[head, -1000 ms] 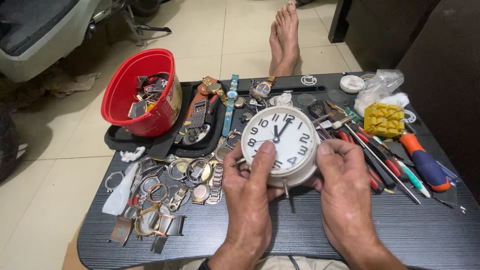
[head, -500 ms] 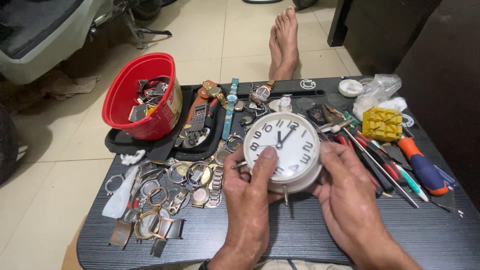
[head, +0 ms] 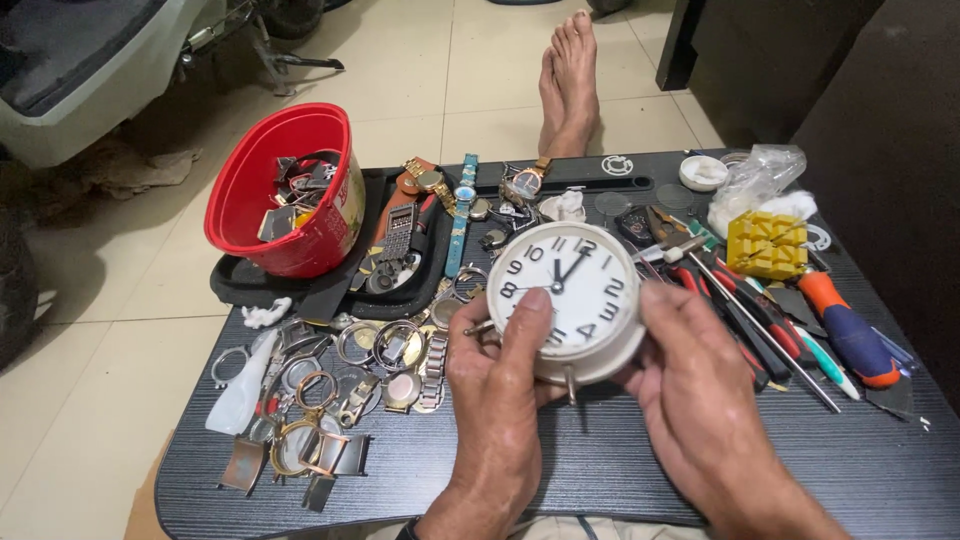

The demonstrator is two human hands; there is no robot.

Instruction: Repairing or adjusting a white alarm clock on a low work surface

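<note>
A round white alarm clock (head: 575,285) with black numerals and small metal feet is held face up over the dark table (head: 600,470). My left hand (head: 495,375) grips its left side, thumb lying across the dial. My right hand (head: 690,390) grips its right rim, thumb at the edge of the face. Both hands hold the clock just above the tabletop, near the front middle.
A red bucket (head: 285,195) of watch parts sits on a black tray at the back left, beside several wristwatches (head: 415,215). Loose watch cases and bracelets (head: 340,380) lie at the left. Screwdrivers and tools (head: 790,320), a yellow block (head: 765,245) and a plastic bag lie at the right.
The clock has tilted and turned slightly clockwise in my hands. My left thumb has slid further onto the dial, and my right thumb has come up onto the rim.
</note>
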